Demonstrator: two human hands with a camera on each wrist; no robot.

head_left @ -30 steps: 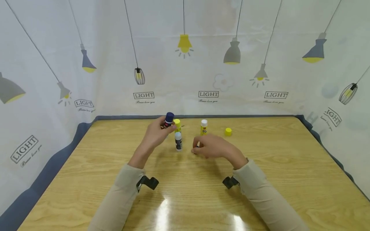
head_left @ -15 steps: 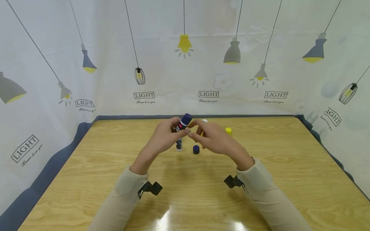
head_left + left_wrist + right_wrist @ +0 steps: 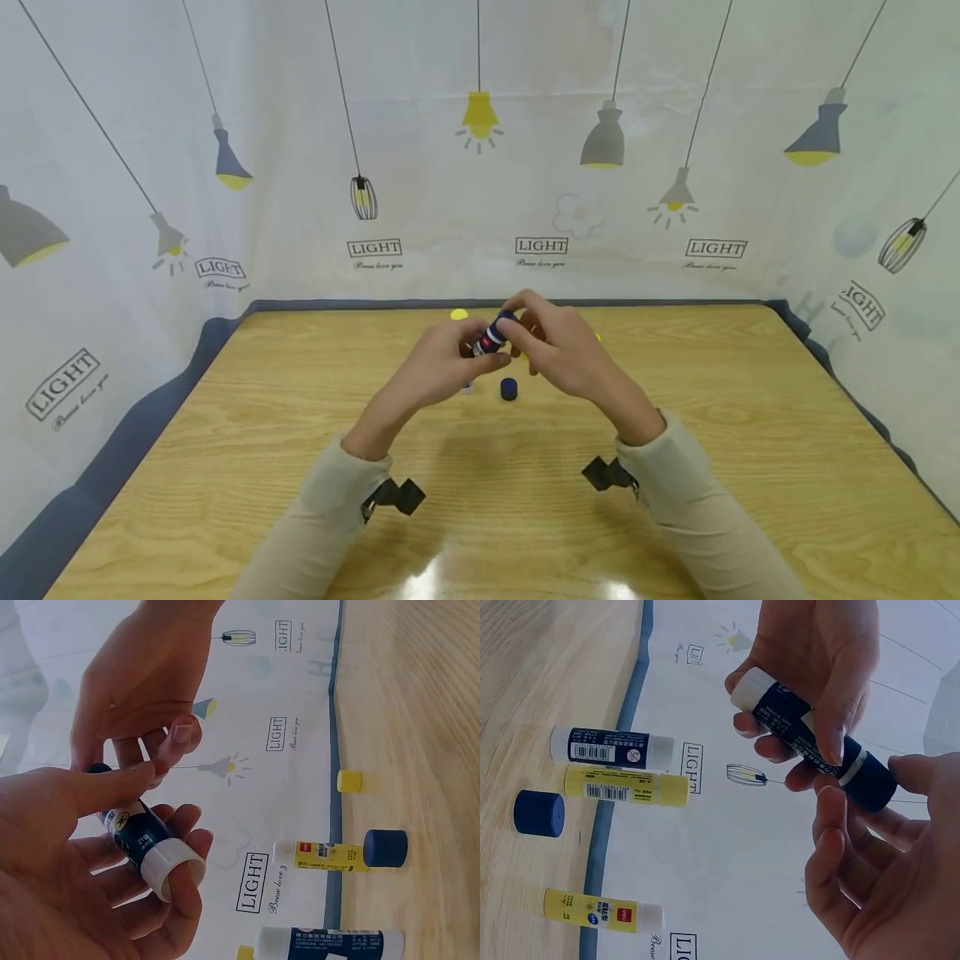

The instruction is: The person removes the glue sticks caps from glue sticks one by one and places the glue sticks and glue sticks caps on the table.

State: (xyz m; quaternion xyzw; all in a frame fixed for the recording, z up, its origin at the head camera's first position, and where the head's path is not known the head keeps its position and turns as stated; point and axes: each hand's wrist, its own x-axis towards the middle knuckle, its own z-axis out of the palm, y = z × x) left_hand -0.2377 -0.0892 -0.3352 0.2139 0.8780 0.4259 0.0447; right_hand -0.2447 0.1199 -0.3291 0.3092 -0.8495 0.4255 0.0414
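Above the table, my left hand (image 3: 435, 362) grips a navy-and-white glue stick (image 3: 795, 724) by its body, tilted, its white base away from the right hand. At the other end, the thumb and fingers of my right hand (image 3: 566, 354) pinch its navy cap (image 3: 871, 787), which sits on the stick. A loose navy cap (image 3: 509, 389) stands on the table below the hands. Behind them, partly hidden in the head view, are another navy glue stick (image 3: 611, 746) with a white top, a yellow-capped glue stick (image 3: 626, 786) and a yellow one (image 3: 604, 911) with a white top.
Farther right, a loose yellow cap (image 3: 349, 781) stands on the wooden table (image 3: 480, 500), mostly hidden by the right hand in the head view. A white curtain (image 3: 420, 125) printed with lamps hangs around the table's back and sides.
My right hand has left the loose navy cap on the table and come up to the held glue stick's cap. The left hand has brought that stick rightward and tilted it further.
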